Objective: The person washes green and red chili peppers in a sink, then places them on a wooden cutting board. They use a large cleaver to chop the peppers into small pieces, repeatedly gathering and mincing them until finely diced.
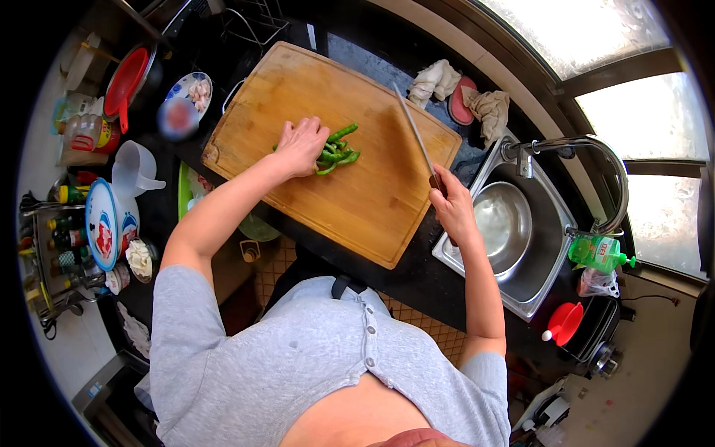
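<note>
On the wooden cutting board (335,207) lies a small heap of long green peppers (341,151). My left hand (304,146) covers part of that heap, fingers curled over it, and a bit of green shows at its far left side. What the fingertips press on is partly hidden. Over the board's right side, my right hand (455,204) grips the dark handle of a kitchen knife (413,125). Its blade appears nearly edge-on, as a thin line pointing away from me, apart from the peppers.
A steel sink (550,246) holding a metal basin (500,223) adjoins the board on the right, under a curved faucet (609,162). Cloths (435,81) lie behind. To the left stand a plate of pale chunks (198,95), a blurred small bowl (177,118) and an enamel pot (100,223).
</note>
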Tool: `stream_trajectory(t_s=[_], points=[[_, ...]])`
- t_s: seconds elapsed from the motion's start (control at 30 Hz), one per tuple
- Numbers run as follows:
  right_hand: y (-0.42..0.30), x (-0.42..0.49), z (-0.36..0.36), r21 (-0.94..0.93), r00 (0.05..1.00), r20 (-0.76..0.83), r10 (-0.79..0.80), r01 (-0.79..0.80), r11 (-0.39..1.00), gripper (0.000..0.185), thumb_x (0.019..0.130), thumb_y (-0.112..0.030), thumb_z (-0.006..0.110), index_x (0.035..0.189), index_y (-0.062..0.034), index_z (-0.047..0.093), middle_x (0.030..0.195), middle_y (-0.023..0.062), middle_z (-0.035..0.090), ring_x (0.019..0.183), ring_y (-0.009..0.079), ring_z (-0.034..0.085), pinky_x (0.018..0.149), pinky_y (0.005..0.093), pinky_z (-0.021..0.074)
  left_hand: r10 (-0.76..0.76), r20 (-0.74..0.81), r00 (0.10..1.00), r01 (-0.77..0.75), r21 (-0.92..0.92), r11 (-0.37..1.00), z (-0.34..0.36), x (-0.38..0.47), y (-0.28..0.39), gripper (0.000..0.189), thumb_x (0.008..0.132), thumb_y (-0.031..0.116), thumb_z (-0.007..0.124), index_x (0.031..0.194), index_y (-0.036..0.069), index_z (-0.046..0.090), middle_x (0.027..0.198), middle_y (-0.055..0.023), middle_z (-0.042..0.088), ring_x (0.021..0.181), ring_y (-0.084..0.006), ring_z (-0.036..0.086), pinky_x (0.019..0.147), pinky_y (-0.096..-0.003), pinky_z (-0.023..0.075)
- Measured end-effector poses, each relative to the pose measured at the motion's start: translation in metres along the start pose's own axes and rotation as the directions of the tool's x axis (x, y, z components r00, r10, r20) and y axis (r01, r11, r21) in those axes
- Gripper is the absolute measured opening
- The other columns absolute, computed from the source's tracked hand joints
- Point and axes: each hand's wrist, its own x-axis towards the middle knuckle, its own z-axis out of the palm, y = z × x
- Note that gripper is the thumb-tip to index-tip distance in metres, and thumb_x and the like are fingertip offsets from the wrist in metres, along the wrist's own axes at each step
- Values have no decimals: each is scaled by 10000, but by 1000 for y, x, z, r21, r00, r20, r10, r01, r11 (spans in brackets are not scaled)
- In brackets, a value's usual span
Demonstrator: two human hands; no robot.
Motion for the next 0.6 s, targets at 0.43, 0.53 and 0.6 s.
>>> stream_trajectory(t_s=[0.43,0.53,0.6], points=[[-52,-15,49,49,984,148,99,-107,993,339,837,-167,554,1154,-56,505,777,130,559,702,270,554,654,341,442,112,70,991,-99,-166,981,1,-5,-25,995,534,182,778,1348,22,229,1301,-173,363,1222,-318,353,1019,-500,252],[-56,-32,56,141,966,109,235,-249,958,329,851,-152,541,1162,-52,499,688,96,503,606,210,502,595,311,426,153,151,977,-111,-256,960,-18,-14,-23,1131,499,227,809,1386,21,139,1364,-187,287,1289,-319,269,1040,-528,203],[-60,-44,72,183,960,71,269,-278,943,324,854,-144,539,1161,-47,497,681,96,496,607,199,501,589,306,422,182,182,966,-141,-218,966,-26,-19,-19,1174,497,273,822,1392,14,109,1402,-202,217,1323,-323,197,1030,-581,164]])
